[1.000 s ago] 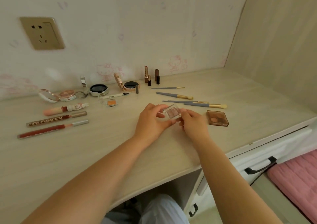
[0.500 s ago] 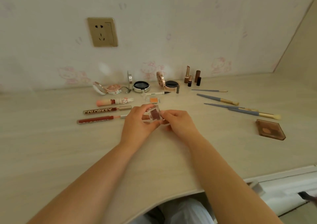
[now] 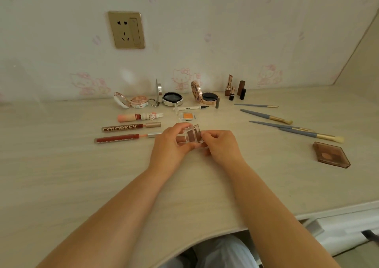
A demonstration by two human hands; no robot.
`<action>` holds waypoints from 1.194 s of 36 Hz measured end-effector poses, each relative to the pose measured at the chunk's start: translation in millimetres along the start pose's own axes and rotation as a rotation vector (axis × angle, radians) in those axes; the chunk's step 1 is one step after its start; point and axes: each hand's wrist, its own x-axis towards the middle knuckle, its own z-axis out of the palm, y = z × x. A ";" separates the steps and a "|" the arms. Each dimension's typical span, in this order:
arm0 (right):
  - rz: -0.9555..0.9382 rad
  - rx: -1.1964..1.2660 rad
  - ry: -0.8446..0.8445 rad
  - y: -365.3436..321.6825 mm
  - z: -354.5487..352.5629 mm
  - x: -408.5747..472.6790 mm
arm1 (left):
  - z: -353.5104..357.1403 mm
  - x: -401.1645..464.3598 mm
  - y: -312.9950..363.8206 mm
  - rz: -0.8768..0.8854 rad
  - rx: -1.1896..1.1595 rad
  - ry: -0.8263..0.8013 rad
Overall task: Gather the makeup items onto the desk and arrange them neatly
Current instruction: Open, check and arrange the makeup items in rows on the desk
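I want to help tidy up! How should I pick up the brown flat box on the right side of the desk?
The brown palette lies flat and closed on the desk, with bare space all round. Come from above and pinch its two opposite straight edges; the top is too wide and smooth to hold.

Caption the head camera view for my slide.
Both hands hold a small clear eyeshadow case above a desk lined with makeup.

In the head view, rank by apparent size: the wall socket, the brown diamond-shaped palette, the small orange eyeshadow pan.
1. wall socket, largest.
2. brown diamond-shaped palette; it lies nearer the camera than the socket, so the true order of these two is unsure.
3. small orange eyeshadow pan, clearly smallest.
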 end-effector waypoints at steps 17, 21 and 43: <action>-0.095 0.054 -0.038 3.2 5.8 9.2 | -3.8 -1.6 5.8 -0.043 -0.103 0.021; -0.146 -0.021 -0.132 2.0 2.2 14.5 | -3.1 -0.1 4.1 -0.016 -0.053 0.026; -0.332 -0.501 -0.249 16.5 -19.0 48.3 | -1.1 10.1 8.1 -0.079 0.020 -0.073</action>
